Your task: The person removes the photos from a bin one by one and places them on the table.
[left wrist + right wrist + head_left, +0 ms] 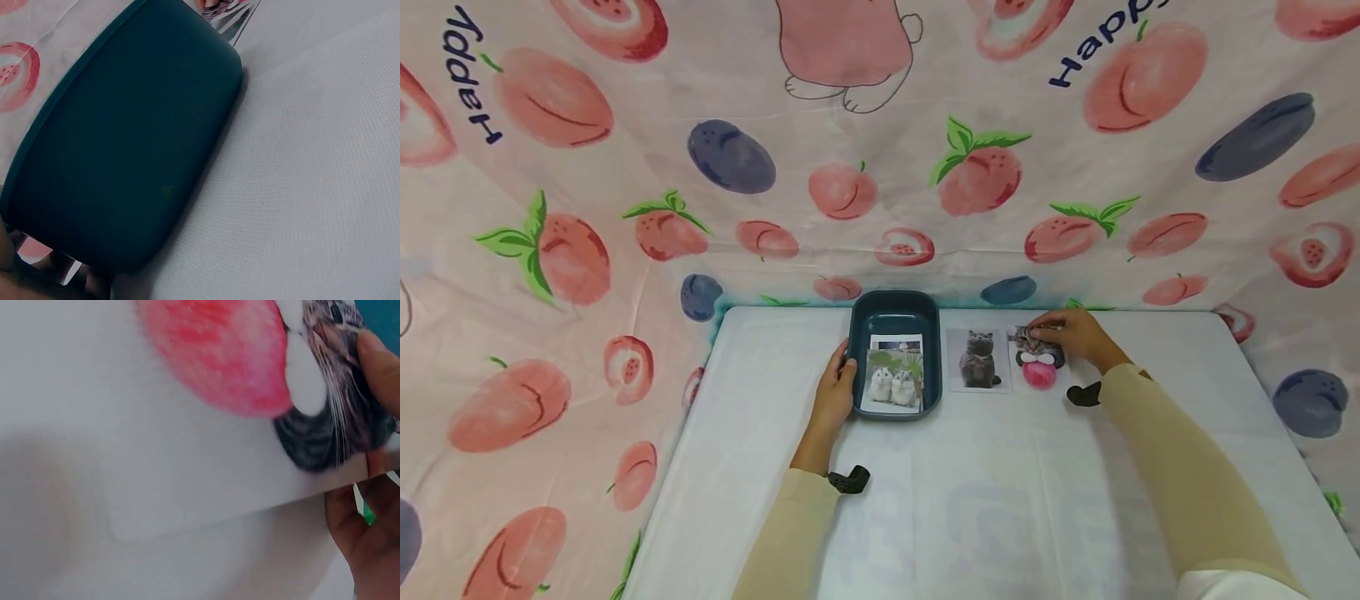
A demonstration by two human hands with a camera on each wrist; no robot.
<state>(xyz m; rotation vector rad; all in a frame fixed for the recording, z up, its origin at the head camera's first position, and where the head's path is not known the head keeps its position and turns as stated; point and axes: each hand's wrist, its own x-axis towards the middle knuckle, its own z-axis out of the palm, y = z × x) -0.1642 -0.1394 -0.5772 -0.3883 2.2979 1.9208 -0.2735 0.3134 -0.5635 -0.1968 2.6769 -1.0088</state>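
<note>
A dark teal plastic tray (pixel 896 415) stands at the far edge of the white table, with photo cards (pixel 892 375) inside, the top one showing two white hamsters. My left hand (pixel 835 390) holds the tray by its left side; in the left wrist view its fingers (pixel 59 265) curl by the tray's end. To the right of the tray lies a grey cat photo card (pixel 978 360). Beside it is a kitten photo card (pixel 1039 371) with a pink ball of yarn. My right hand (pixel 1078 337) pinches this card near its top, thumb (pixel 380 369) on the printed face.
The white-covered table (pixel 970 508) stretches toward me. Behind it hangs a pink fruit-print cloth (pixel 850 242), which meets the table's back edge and also shows at both sides. A dark band (pixel 850 480) sits at the left wrist and another (pixel 1084 394) at the right.
</note>
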